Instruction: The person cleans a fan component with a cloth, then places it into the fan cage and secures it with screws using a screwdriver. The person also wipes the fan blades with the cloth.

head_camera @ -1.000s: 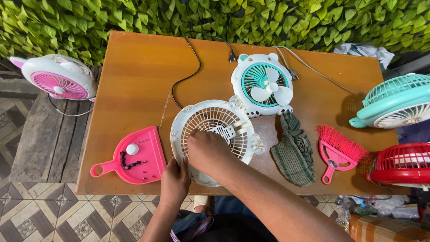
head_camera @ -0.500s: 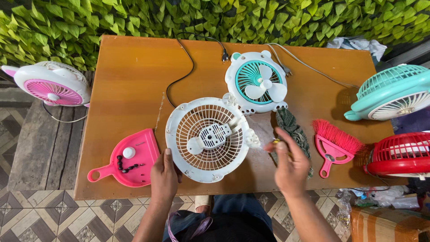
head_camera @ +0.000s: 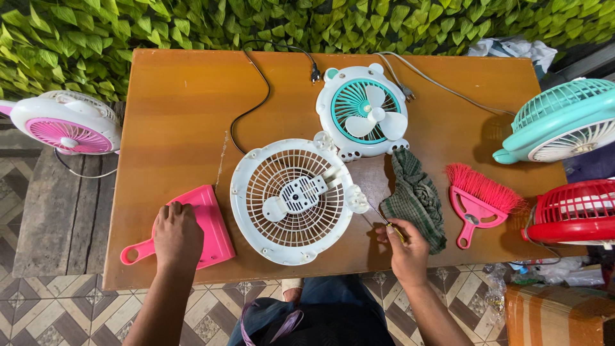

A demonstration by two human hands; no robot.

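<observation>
A white round fan grille (head_camera: 291, 200) lies flat on the wooden table (head_camera: 179, 109), in front of me. My right hand (head_camera: 403, 247) is closed on a thin screwdriver (head_camera: 383, 221) with a yellow handle; its tip points toward the grille's right edge. My left hand (head_camera: 174, 234) rests on a pink dustpan (head_camera: 208, 221) to the left of the grille and covers what lies in it. Behind the grille sits a white and teal fan body (head_camera: 362, 118) with its blades showing.
A green checked cloth (head_camera: 416, 198) and a pink hand brush (head_camera: 480, 198) lie to the right. A teal fan (head_camera: 564, 122) and a red fan (head_camera: 576, 211) stand at the right edge, a pink fan (head_camera: 64, 125) off the left. Black cable (head_camera: 256, 96) crosses the table.
My left hand moved from the grille's left rim onto the pink dustpan. My right hand dropped lower with the screwdriver, nearer the table's front edge. The view shifted slightly.
</observation>
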